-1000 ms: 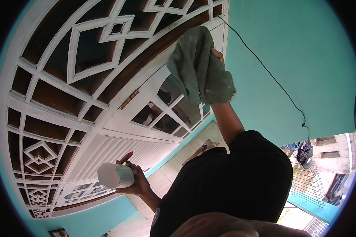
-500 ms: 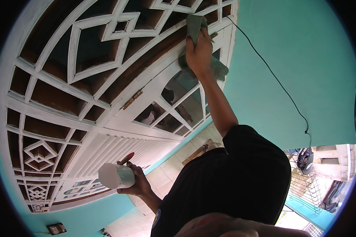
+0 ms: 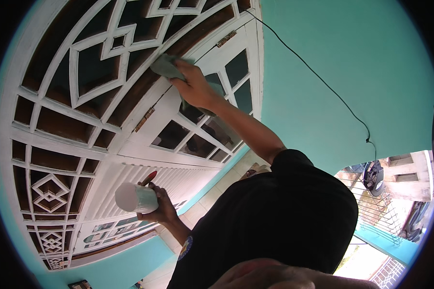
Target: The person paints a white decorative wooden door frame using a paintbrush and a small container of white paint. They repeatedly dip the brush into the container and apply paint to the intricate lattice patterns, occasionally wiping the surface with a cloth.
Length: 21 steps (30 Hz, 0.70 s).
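My right hand [image 3: 196,87] is closed around a grey-green cloth [image 3: 166,66], pressed on the brown wooden strip between the white lattice [image 3: 82,96] and the hinged white door frame. Part of the cloth hangs below the hand over the glass panes. Lower and to the left, my left hand [image 3: 163,208] grips a white tub [image 3: 134,197], tilted with its round white end toward the panelling. A slim red-tipped handle [image 3: 149,178] sticks out beside the tub at the fingers; what it belongs to is hidden.
Two metal hinges [image 3: 144,119] stick out along the door edge. A black cable [image 3: 318,79] runs down the turquoise wall [image 3: 381,58] at right. Behind are pale floor tiles [image 3: 212,197], a wire rack [image 3: 378,214] and a black fan-like object [image 3: 372,177].
My right hand has moved the cloth left and down along the wooden strip, away from the upper corner. The left hand still holds the tub. The view has shifted slightly.
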### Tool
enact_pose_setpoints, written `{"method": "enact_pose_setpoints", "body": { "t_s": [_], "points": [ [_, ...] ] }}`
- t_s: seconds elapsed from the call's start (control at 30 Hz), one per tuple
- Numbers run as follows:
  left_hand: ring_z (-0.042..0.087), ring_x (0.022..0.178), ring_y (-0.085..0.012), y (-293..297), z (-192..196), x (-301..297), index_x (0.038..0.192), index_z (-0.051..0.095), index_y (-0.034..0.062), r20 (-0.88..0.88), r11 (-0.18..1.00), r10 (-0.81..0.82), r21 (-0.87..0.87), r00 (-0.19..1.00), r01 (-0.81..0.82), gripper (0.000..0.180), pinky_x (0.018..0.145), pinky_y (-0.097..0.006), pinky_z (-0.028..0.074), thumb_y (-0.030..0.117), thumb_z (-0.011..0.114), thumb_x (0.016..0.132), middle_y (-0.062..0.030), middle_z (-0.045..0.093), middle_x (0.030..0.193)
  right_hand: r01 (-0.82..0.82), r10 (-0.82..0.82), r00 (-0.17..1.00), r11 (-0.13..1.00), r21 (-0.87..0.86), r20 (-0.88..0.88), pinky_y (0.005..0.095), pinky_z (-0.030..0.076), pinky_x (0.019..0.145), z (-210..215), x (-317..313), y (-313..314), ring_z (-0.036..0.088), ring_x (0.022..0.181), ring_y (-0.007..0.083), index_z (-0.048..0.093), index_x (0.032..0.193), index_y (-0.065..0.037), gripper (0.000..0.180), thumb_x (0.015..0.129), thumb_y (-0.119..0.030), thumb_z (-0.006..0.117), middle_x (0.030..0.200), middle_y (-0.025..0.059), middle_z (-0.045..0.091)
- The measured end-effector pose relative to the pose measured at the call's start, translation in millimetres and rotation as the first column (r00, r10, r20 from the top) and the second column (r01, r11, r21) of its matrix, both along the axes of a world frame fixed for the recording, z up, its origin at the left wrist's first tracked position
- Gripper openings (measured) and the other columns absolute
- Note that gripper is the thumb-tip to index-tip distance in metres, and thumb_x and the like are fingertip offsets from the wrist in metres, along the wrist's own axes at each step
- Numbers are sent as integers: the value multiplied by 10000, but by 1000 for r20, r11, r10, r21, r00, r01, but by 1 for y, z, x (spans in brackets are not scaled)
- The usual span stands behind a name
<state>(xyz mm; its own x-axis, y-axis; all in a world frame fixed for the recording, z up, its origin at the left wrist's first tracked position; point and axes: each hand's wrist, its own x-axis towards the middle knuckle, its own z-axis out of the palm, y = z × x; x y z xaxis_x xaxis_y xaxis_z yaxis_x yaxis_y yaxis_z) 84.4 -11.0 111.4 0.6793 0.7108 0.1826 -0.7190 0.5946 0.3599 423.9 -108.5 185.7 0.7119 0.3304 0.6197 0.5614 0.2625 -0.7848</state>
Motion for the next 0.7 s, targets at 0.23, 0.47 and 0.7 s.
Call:
{"method": "enact_pose_setpoints", "body": {
  "t_s": [0.23, 0.47, 0.7],
  "points": [
    [598, 1026, -310, -4, 13, 2, 1345, 447, -44, -38, 1000, 10, -19, 999, -10, 784, 735, -375, 551, 404, 689, 748, -250, 500, 1289, -134, 604, 629, 704, 697, -489, 360, 485, 962, -7, 27, -56, 582, 1110, 229, 502, 1339, -15, 506, 916, -286, 563, 1185, 151, 584],
    [610, 1004, -284, -24, 8, -26, 1360, 380, -81, 13, 988, 155, 20, 988, -155, 804, 727, -316, 527, 324, 710, 749, -428, 301, 1410, -257, 407, 667, 912, 320, -624, 363, 439, 1028, -21, -16, -93, 578, 1163, 256, 482, 1359, 21, 508, 887, -156, 544, 1263, 166, 585],
    [600, 972, -265, -21, 4, -46, 1344, 448, -32, -56, 968, 251, -9, 966, -252, 840, 687, -328, 526, 476, 727, 735, -403, 383, 1379, -227, 117, 822, 965, -132, -558, 358, 383, 1046, -31, -48, -141, 521, 1202, 258, 423, 1419, -34, 602, 833, -119, 536, 1330, 152, 518]
  ]
}}
